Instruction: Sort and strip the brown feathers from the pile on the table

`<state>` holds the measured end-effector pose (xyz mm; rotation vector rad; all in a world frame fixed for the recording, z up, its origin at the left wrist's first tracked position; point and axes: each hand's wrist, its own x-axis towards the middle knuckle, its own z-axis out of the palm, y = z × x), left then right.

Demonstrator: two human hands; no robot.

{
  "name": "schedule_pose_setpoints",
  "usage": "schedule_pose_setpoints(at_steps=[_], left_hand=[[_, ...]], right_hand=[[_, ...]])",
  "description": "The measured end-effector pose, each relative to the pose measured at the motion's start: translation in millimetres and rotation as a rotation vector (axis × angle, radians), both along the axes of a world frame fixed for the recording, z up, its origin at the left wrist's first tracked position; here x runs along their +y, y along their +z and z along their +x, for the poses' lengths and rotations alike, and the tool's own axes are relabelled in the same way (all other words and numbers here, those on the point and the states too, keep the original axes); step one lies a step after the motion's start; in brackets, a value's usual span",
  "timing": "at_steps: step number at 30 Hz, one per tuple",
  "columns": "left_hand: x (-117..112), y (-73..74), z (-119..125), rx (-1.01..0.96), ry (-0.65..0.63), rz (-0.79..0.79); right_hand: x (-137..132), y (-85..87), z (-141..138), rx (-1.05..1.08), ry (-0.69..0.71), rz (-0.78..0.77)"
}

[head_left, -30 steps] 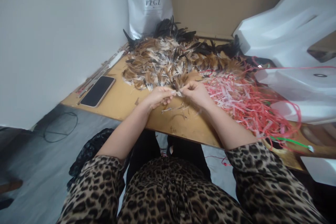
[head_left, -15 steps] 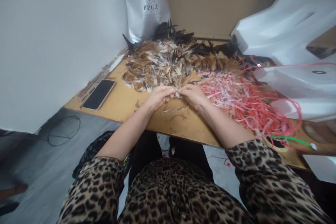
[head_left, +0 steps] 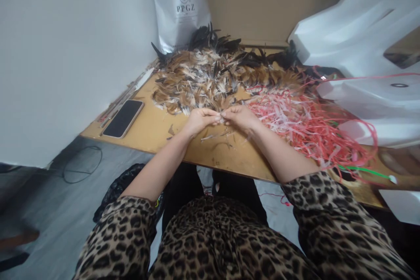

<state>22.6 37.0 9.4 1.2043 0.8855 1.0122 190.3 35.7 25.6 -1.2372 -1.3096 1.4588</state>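
My left hand (head_left: 199,120) and my right hand (head_left: 240,117) meet at the near edge of a pile of brown, white and black feathers (head_left: 210,76) on a wooden board (head_left: 154,127). Both hands are closed in a pinch, fingertips touching, on a small tuft of feathers (head_left: 222,116) between them. A few loose feathers (head_left: 218,136) lie on the board just below the hands. To the right of my right hand spreads a tangle of red and pink plastic strips (head_left: 305,124).
A black phone (head_left: 123,118) lies at the board's left corner beside thin sticks (head_left: 126,94). A silver bag (head_left: 180,6) stands behind the feathers against the wall. White foam blocks (head_left: 364,43) fill the right. A green strip (head_left: 367,171) lies near the right edge. A cable (head_left: 82,169) lies on the floor.
The hands stay pinched together at the same spot on the feather tuft; only the view has shifted slightly.
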Motion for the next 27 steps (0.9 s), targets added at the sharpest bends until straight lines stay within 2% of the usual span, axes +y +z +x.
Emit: schedule_pose_setpoints(at_steps=[5,10,17,22,24,27], left_hand=[[0.7,-3.3,2.0,0.046,0.039,-0.016],[0.2,-1.7,4.3,0.065,0.048,-0.015],[-3.4,-0.5,7.9,0.236,0.057,0.01],[-1.0,-1.9,7.3,0.221,0.072,0.014],[0.4,-1.4,6.9,0.213,0.092,-0.013],[2.5,-1.3,6.1,0.195,0.106,-0.038]], right_hand=[[-2.9,6.1,8.4,-0.418,0.028,0.244],[-6.0,8.8,5.7,-0.506,0.092,0.381],[-9.8,12.7,-5.7,-0.453,0.117,0.379],[-4.5,13.8,3.7,-0.296,0.003,0.28],[-1.6,13.3,11.7,-0.313,0.005,0.259],[1.5,8.3,21.2,-0.448,0.059,0.292]])
